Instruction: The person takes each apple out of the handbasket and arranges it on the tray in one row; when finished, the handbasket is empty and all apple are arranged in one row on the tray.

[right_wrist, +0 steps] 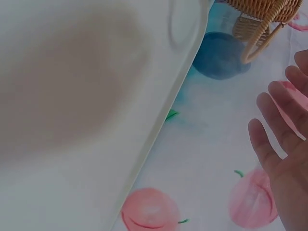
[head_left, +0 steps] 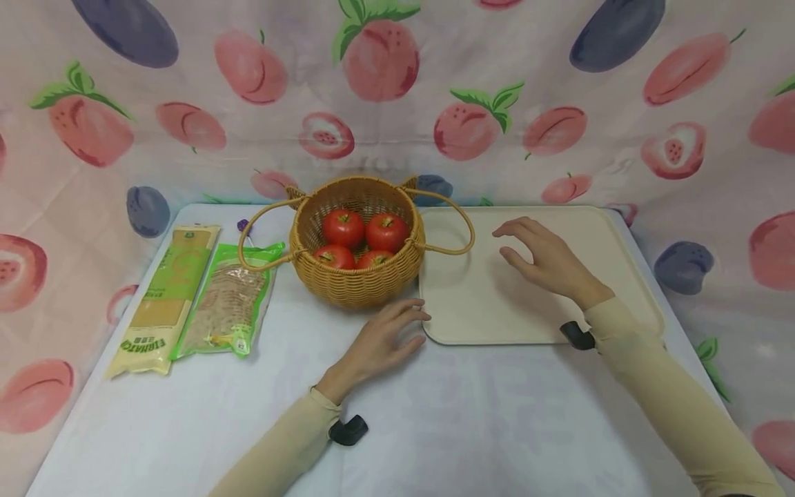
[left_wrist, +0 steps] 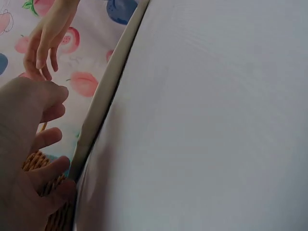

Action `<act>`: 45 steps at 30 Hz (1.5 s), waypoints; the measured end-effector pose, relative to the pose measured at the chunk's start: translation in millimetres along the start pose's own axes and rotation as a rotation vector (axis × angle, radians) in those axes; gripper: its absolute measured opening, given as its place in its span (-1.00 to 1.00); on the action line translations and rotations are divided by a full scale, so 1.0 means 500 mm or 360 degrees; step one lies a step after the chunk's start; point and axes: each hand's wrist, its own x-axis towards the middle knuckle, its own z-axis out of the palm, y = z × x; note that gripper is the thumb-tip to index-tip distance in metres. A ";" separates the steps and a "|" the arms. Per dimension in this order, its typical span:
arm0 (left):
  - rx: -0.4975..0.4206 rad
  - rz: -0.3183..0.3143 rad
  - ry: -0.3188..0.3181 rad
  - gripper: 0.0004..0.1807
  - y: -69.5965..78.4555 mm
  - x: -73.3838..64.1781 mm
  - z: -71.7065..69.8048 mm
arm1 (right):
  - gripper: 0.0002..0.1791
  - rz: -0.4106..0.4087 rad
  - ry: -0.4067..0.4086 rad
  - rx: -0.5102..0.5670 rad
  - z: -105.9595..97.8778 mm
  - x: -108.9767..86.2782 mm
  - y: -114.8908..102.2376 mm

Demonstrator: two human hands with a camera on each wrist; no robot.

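Observation:
A round wicker basket (head_left: 360,286) with two looped handles stands at the back middle of the table, several red tomatoes (head_left: 344,228) inside it. Just in front of the basket, near the left front corner of a cream tray (head_left: 596,276), hovers my left hand (head_left: 386,339), fingers relaxed and nothing held. Over the tray is my right hand (head_left: 546,259), its fingers loosely bent and holding nothing; its shadow falls on the tray. The left wrist view has my left hand (left_wrist: 29,130) beside the tray edge, and the right wrist view has my right hand (right_wrist: 293,144) with fingers spread.
Left of the basket lie a long yellow-green packet (head_left: 163,290) and a green-edged clear bag (head_left: 230,304) of brownish food. A small purple-topped item (head_left: 245,226) sits behind the left handle. A fruit-print cloth (head_left: 385,124) hangs behind the white table (head_left: 435,414).

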 end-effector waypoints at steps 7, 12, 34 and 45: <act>0.0038 -0.0023 -0.0068 -0.66 0.005 0.015 0.024 | -0.71 -0.0083 -0.0043 0.0015 -0.002 0.029 -0.020; 0.0094 -0.0073 -0.0076 -0.72 0.001 0.015 0.029 | -0.71 -0.0135 -0.0102 0.0039 -0.008 0.055 -0.037; 0.0099 -0.0072 -0.0073 -0.74 -0.002 0.004 0.042 | -0.80 -0.0448 -0.0273 0.0232 0.003 0.167 -0.109; 0.0126 -0.0100 -0.0074 -0.73 0.000 0.003 0.042 | -0.82 -0.0543 -0.0373 0.0186 0.016 0.227 -0.148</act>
